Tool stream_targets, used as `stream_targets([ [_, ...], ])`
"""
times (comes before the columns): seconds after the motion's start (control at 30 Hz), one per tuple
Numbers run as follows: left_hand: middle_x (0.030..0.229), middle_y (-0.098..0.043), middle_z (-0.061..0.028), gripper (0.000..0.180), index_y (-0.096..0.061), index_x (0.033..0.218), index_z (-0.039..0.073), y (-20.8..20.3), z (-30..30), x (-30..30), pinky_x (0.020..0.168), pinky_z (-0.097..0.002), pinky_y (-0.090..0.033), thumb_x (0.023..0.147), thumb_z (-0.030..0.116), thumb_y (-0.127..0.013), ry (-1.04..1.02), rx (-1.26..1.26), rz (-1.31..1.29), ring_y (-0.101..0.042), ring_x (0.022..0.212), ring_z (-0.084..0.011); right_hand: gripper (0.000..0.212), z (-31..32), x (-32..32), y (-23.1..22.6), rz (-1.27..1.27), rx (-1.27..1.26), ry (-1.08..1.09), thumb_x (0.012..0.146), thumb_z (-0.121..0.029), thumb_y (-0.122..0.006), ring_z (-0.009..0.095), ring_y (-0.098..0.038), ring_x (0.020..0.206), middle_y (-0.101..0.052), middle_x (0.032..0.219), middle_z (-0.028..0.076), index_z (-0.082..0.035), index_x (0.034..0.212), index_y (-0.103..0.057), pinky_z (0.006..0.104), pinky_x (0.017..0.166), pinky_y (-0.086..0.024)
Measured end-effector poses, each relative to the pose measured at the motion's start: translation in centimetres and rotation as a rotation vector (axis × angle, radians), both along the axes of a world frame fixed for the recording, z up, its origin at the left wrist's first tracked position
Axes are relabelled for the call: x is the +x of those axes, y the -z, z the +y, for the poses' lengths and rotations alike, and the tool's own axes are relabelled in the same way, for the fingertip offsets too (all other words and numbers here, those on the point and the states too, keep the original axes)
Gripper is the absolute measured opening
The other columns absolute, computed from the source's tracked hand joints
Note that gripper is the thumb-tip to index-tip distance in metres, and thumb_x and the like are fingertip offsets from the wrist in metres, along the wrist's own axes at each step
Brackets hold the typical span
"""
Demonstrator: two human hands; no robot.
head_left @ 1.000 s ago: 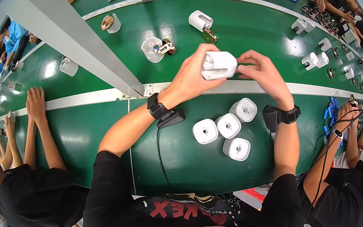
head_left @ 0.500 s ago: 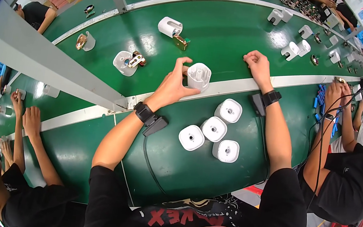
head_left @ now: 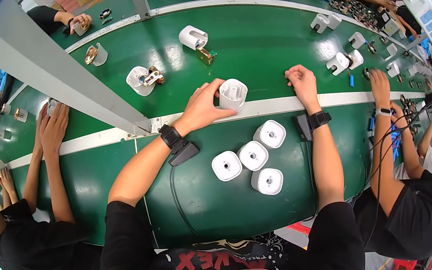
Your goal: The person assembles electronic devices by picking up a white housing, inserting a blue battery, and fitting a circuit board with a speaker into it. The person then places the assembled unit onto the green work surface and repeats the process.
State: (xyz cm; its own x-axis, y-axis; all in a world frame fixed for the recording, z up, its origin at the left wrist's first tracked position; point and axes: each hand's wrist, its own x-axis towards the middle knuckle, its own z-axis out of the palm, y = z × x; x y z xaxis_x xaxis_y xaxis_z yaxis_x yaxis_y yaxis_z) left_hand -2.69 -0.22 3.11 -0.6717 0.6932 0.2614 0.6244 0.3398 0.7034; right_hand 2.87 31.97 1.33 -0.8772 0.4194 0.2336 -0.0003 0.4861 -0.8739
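1. Four white cups point(head_left: 253, 156) are clustering on the green table point(head_left: 211, 204).
2. The left hand point(head_left: 202, 104) is curving round the left side of another cup point(head_left: 232, 96), which is standing beside the pale rail point(head_left: 270, 106).
3. The right hand point(head_left: 303, 85) is bending its fingers inward, well apart from the left; I cannot tell whether either is closing tightly.
4. Beyond, a white holder point(head_left: 192, 37) is lying beside a metal part point(head_left: 205, 56).

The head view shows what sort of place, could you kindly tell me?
Probably a factory assembly line: a long green work surface carries many white housings and small coppery parts, with people at work on both sides.
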Motion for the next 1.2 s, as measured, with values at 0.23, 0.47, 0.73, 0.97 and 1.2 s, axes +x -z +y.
stream_targets([
  [0.23,0.099,-0.061,-0.0107,0.068,-0.053,0.123,0.008,0.6,0.3,-0.3,0.083,-0.0388,-0.047,0.067,0.031,-0.084,-0.026,0.001,-0.011,-0.058,0.092,-0.0252,0.016,1.5,0.2,0.6,0.167,0.122,0.226,0.085,-0.016,-0.068,0.014,-0.065,0.063,-0.069,0.074,0.007,0.000,0.087,-0.066,0.0279,0.059,-0.050],
  [0.47,0.100,-0.063,-0.0107,0.064,-0.053,0.121,0.007,0.0,0.3,-0.1,0.082,-0.0374,-0.049,0.068,0.026,-0.084,-0.027,0.019,0.029,-0.060,0.089,-0.0236,0.027,15.8,5.2,3.0,0.195,0.606,1.027,0.085,-0.026,-0.066,0.032,-0.063,0.099,-0.068,0.100,0.016,-0.004,0.102,-0.067,0.0430,0.083,-0.051],
  [0.73,0.101,-0.062,-0.0084,0.066,-0.053,0.120,0.008,0.0,-0.7,-0.1,0.084,-0.0376,-0.045,0.067,0.033,-0.084,-0.049,0.000,0.006,-0.059,0.089,-0.0235,0.034,15.8,4.7,2.8,-0.139,0.664,0.782,0.083,-0.026,-0.068,0.039,-0.063,0.096,-0.067,0.093,0.019,-0.003,0.108,-0.065,0.0468,0.087,-0.051],
  [0.97,0.108,-0.060,-0.0108,0.066,-0.051,0.123,0.007,0.1,-1.0,-0.3,0.090,-0.0392,-0.046,0.069,0.027,-0.083,-0.035,0.030,0.015,-0.058,0.098,-0.0259,0.031,15.8,4.6,0.2,-0.513,0.357,0.616,0.087,-0.024,-0.066,0.028,-0.063,0.073,-0.065,0.093,0.018,0.002,0.104,-0.064,0.0387,0.064,-0.051],
  [1.2,0.115,-0.056,-0.0107,0.065,-0.051,0.124,0.005,0.1,-0.9,-0.7,0.093,-0.0385,-0.047,0.069,0.020,-0.083,0.016,0.129,0.052,-0.057,0.102,-0.0271,0.019,12.9,5.5,-3.4,0.130,-0.964,0.121,0.095,-0.013,-0.058,0.014,-0.052,0.062,-0.062,0.093,0.013,0.004,0.103,-0.062,0.0249,0.056,-0.044],
])
